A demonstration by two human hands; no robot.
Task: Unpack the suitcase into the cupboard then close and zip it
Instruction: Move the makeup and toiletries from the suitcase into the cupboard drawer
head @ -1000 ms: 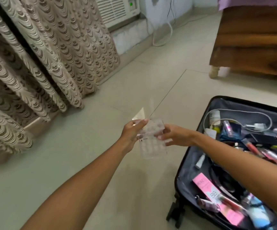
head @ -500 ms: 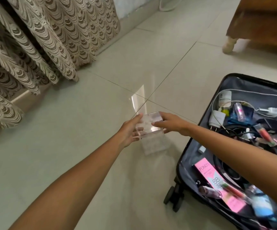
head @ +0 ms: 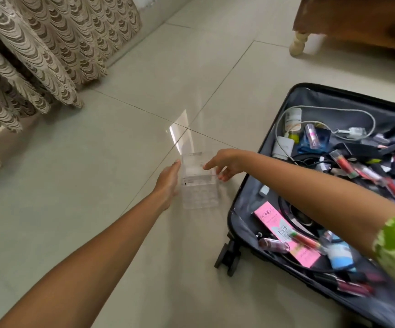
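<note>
Suitcase point(head: 274, 147) lies open on the tiled floor point(head: 73, 209), to the right of both hands, its black rim just beyond the right fingertips.

Far left of the fingers hangs a patterned curtain point(head: 37, 55), well apart from them. The left hand point(head: 168, 181) reaches out over the floor with its fingers nearly straight and close together, their inner side laid against the left wall of a clear plastic organizer point(head: 198, 185); they do not curl round it. The organizer sits between the two hands, a see-through box with a grid of small cells, and whether its base touches the tile cannot be told.

The right hand point(head: 224, 162) comes from over the suitcase. Its forefinger stretches onto the organizer's top edge and the other fingers are loosely bent at its right side, so the hold is a light one.

Right of those fingers, inside the suitcase, lie a white charger cable point(head: 333, 112), a pink carton point(head: 284, 233) and a jumble of lip-gloss tubes point(head: 367, 174). A wooden furniture leg point(head: 298, 43) stands far beyond the fingers.
</note>
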